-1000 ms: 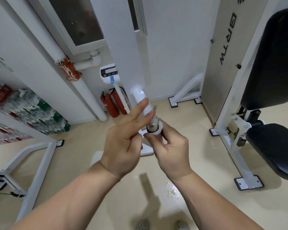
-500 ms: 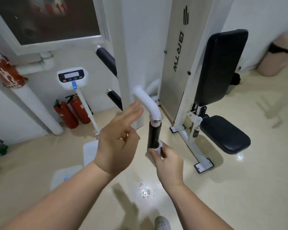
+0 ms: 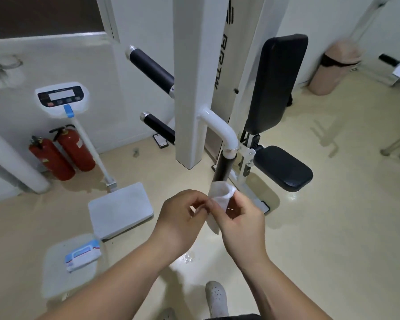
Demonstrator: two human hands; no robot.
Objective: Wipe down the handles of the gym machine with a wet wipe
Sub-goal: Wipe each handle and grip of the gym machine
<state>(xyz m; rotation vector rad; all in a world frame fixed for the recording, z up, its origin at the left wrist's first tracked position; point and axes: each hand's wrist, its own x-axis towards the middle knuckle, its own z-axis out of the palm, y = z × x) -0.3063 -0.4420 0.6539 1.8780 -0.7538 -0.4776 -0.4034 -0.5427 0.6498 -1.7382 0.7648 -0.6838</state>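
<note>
Dim, soft-focus, wide-angle edge distortion

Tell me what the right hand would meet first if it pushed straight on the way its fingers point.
Probably the left hand: the right hand points left across the wet wipe; depth unclear.

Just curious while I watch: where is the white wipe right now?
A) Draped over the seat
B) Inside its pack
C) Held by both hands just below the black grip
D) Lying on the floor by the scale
C: the wet wipe is pinched between the left hand and right hand, just under the handle.
</note>
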